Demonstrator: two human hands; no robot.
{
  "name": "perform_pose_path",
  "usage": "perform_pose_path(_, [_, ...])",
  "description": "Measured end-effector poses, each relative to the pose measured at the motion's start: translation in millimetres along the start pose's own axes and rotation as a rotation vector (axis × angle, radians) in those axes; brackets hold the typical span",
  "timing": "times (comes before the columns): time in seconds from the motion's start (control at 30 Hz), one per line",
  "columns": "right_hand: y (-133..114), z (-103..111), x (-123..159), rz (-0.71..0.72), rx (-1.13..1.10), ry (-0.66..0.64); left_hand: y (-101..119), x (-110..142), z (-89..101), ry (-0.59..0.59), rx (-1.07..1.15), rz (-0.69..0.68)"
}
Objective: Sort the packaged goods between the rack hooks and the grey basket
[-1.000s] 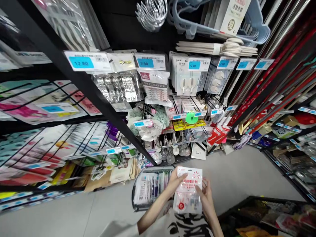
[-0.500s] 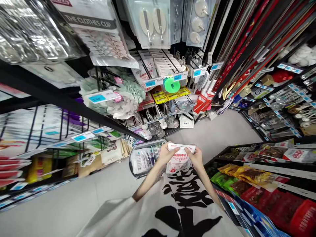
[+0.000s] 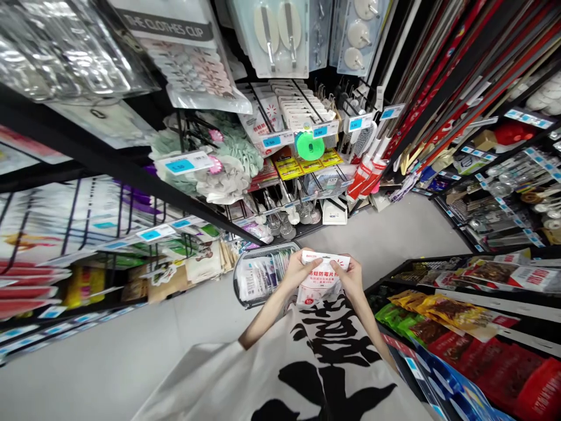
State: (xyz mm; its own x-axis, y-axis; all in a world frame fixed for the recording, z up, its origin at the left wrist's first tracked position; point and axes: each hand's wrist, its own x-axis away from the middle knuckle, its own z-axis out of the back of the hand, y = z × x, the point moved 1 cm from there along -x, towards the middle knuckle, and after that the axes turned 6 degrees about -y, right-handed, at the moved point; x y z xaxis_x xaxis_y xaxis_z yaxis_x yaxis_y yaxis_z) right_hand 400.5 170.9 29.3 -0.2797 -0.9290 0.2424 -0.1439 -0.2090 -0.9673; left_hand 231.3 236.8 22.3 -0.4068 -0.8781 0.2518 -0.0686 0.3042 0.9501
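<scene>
A white packet with red print (image 3: 321,279) is held upright before my chest. My left hand (image 3: 300,269) pinches its upper left edge, thumb on the front. At the upper right edge my right hand (image 3: 349,273) grips it the same way, and the fingers behind the packet are hidden. Just left of my left hand, a dark-rimmed shopping basket (image 3: 237,290) holds several white packages (image 3: 258,278). Similar red-and-white packets (image 3: 264,117) hang on the rack ahead.
Hanging racks ahead carry bath puffs (image 3: 225,178), yellow packs (image 3: 288,168) and red-wrapped brushes (image 3: 366,175). A snack shelf (image 3: 477,345) stands close on my right. Long poles (image 3: 438,76) lean at the upper right. Grey floor (image 3: 390,225) runs between the shelves.
The view has shifted slightly, so the shelves and basket sit a little further right and higher. Both hands keep their hold on the packet, which stays nearly in place.
</scene>
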Motion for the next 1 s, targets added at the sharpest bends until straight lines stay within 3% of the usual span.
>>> perform_pose_path(0.37, [-6,2,-2,0.146,0.262,0.035,10,0,-5.9,0.098,-0.023,-0.062])
perform_pose_path(0.6, [-1,-10,-10,0.122,0.268,-0.03,2,8,3.4,0.17,0.035,-0.115])
perform_pose_path(0.77, [2,-23,-14,0.115,0.211,0.01,-2,7,12.5,0.198,0.138,-0.065])
perform_pose_path(0.87, [4,-24,-15,0.116,0.197,0.05,-7,0,14.6,0.182,0.202,-0.02])
perform_pose_path(1.0, [6,-17,-15,0.098,0.148,0.111,-15,-8,8.8,0.044,0.229,0.064])
